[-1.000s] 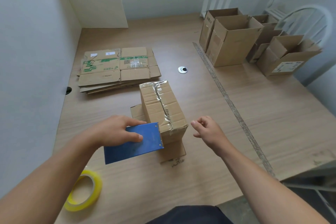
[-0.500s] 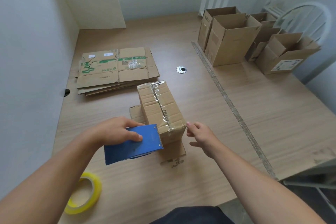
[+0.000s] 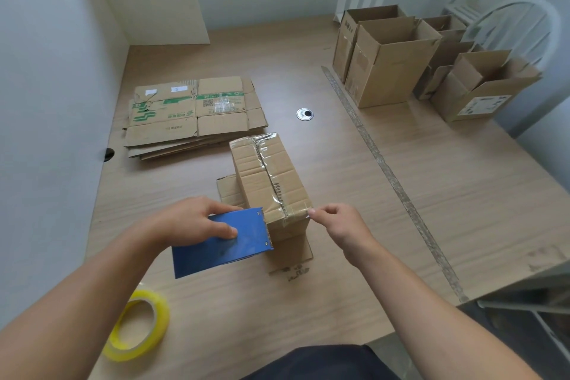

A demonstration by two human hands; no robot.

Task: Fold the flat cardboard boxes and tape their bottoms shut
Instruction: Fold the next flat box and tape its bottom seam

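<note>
A small cardboard box (image 3: 271,176) stands bottom-up in the middle of the wooden table (image 3: 431,194), with clear tape along its seam. My left hand (image 3: 197,219) grips a blue tape dispenser (image 3: 228,241) held against the box's near left edge. My right hand (image 3: 336,222) pinches the tape at the box's near right corner. A stack of flat cardboard boxes (image 3: 191,114) lies at the far left.
A yellow tape roll (image 3: 138,324) lies near the table's front left. Several folded open boxes (image 3: 391,62) stand at the far right, beside a white chair (image 3: 521,25). A round cable hole (image 3: 304,114) sits mid-table. A wall runs along the left.
My right hand has moved left from open air to the box's near right corner and closed its fingertips on the tape. The left hand with the dispenser has barely moved.
</note>
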